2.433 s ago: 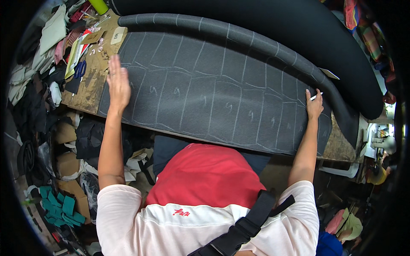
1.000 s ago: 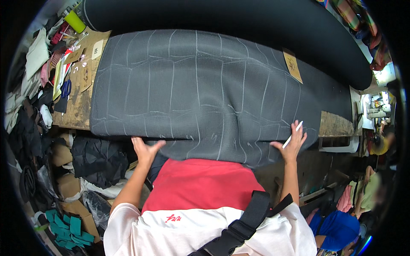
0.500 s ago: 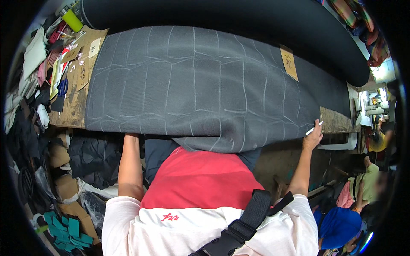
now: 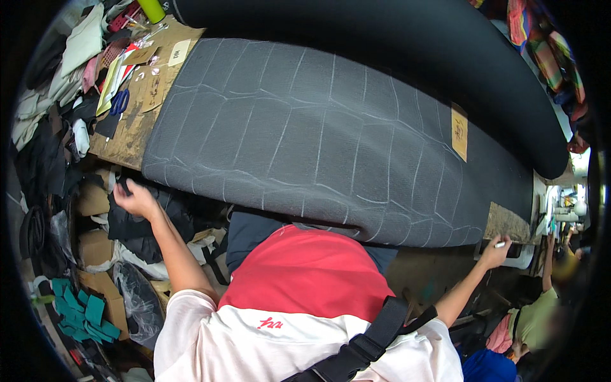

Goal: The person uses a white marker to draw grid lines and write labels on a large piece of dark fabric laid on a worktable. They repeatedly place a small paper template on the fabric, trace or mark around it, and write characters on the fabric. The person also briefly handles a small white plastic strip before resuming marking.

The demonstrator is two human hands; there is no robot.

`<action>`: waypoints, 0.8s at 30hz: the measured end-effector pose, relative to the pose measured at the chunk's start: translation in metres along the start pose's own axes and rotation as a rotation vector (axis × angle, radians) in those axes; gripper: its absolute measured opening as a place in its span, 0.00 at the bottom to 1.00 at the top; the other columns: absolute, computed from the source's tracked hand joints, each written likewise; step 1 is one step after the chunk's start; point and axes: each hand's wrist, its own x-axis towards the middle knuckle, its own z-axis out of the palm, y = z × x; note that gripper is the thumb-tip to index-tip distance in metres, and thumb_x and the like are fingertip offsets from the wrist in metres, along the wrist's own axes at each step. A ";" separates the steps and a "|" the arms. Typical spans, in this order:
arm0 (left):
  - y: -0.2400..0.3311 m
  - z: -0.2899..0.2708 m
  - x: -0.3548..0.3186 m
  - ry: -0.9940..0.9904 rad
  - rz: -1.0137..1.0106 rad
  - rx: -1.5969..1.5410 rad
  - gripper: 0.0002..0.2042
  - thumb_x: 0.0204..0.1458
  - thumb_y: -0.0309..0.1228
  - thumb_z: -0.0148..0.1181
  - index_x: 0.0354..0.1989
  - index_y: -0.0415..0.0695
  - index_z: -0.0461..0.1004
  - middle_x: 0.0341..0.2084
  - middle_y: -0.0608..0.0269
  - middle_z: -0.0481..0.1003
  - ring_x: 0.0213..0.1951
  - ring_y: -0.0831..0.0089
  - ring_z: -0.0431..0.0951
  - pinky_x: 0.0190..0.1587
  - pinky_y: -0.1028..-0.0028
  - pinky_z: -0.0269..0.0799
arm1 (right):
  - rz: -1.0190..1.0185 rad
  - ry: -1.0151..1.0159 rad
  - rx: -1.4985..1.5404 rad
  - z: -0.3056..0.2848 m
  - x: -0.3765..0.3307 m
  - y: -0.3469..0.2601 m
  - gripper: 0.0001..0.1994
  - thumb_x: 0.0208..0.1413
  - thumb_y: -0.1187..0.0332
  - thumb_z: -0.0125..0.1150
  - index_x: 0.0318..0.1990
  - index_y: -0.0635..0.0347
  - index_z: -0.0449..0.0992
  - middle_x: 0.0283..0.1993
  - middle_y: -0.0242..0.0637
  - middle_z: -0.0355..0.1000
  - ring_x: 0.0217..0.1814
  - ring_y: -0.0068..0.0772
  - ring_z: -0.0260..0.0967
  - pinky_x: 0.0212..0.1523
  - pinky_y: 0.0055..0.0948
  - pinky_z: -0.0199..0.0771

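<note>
Dark grey cloth [image 4: 305, 134] covers most of the wooden table, marked with a grid of pale, chalk-like lines. Its near edge hangs over the table's front. My left hand [image 4: 135, 200] is off the cloth, just beyond its near left corner, with fingers apart and nothing in them. At the right, my right hand [image 4: 492, 254] is closed around a slim white marking stick [image 4: 500, 244], beside the table's front edge and just past the cloth's right end. A brown card [image 4: 459, 132] with handwriting lies on the cloth at the right.
A thick black fabric roll [image 4: 382, 41] spans the far side. Blue-handled scissors [image 4: 119, 102], paper cards and a green bottle [image 4: 151, 9] sit on the table's left end [image 4: 130, 143]. Teal fabric pieces [image 4: 83, 312] and cardboard boxes lie at lower left. Another person [image 4: 538, 312] is at lower right.
My left hand has come out from under the cloth's front edge and moved left. My right hand, still with the white stick, has moved off the cloth's right corner. The view has turned.
</note>
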 end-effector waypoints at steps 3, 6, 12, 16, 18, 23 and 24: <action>0.093 0.018 -0.001 -0.278 0.338 -0.342 0.21 0.54 0.26 0.56 0.56 0.35 0.64 0.52 0.48 0.68 0.53 0.63 0.69 0.57 0.69 0.60 | -0.161 -0.025 0.211 0.022 0.002 -0.072 0.16 0.53 0.58 0.61 0.44 0.57 0.75 0.41 0.46 0.76 0.42 0.48 0.74 0.40 0.38 0.73; 0.164 0.042 -0.011 -0.538 0.592 -0.320 0.24 0.56 0.34 0.54 0.59 0.38 0.61 0.61 0.45 0.58 0.65 0.53 0.53 0.65 0.61 0.46 | -0.194 -0.120 0.267 0.038 -0.002 -0.138 0.23 0.51 0.53 0.63 0.47 0.61 0.73 0.43 0.52 0.74 0.45 0.53 0.73 0.43 0.38 0.71; 0.179 0.067 -0.077 -0.881 0.791 0.235 0.33 0.58 0.50 0.43 0.68 0.47 0.44 0.68 0.48 0.38 0.69 0.50 0.34 0.61 0.36 0.31 | -0.176 -0.318 0.219 0.049 -0.028 -0.173 0.31 0.52 0.47 0.58 0.53 0.64 0.69 0.53 0.54 0.69 0.55 0.54 0.66 0.55 0.41 0.65; 0.160 0.070 -0.086 -1.237 0.702 0.476 0.32 0.60 0.50 0.36 0.68 0.45 0.44 0.68 0.47 0.39 0.69 0.52 0.35 0.61 0.34 0.31 | -0.150 -0.307 0.216 0.053 -0.029 -0.161 0.30 0.51 0.47 0.59 0.53 0.64 0.69 0.53 0.55 0.69 0.55 0.54 0.66 0.54 0.41 0.65; 0.159 0.069 -0.085 -1.261 0.739 0.489 0.32 0.60 0.50 0.36 0.68 0.45 0.44 0.68 0.47 0.39 0.69 0.53 0.35 0.61 0.34 0.32 | -0.161 -0.319 0.224 0.056 -0.028 -0.157 0.30 0.52 0.47 0.58 0.53 0.64 0.69 0.53 0.55 0.69 0.55 0.55 0.66 0.54 0.41 0.65; 0.182 0.068 -0.081 -1.335 0.826 0.616 0.31 0.60 0.47 0.39 0.68 0.47 0.43 0.68 0.48 0.39 0.70 0.55 0.36 0.61 0.35 0.36 | -0.168 -0.322 0.221 0.057 -0.028 -0.157 0.29 0.52 0.48 0.58 0.53 0.64 0.69 0.53 0.54 0.69 0.55 0.54 0.66 0.54 0.42 0.65; 0.189 0.070 -0.081 -1.320 0.904 0.573 0.31 0.60 0.46 0.41 0.68 0.47 0.43 0.68 0.48 0.39 0.70 0.55 0.35 0.62 0.35 0.36 | -0.173 -0.317 0.217 0.057 -0.029 -0.157 0.29 0.52 0.48 0.58 0.52 0.64 0.69 0.53 0.54 0.69 0.55 0.54 0.66 0.55 0.42 0.65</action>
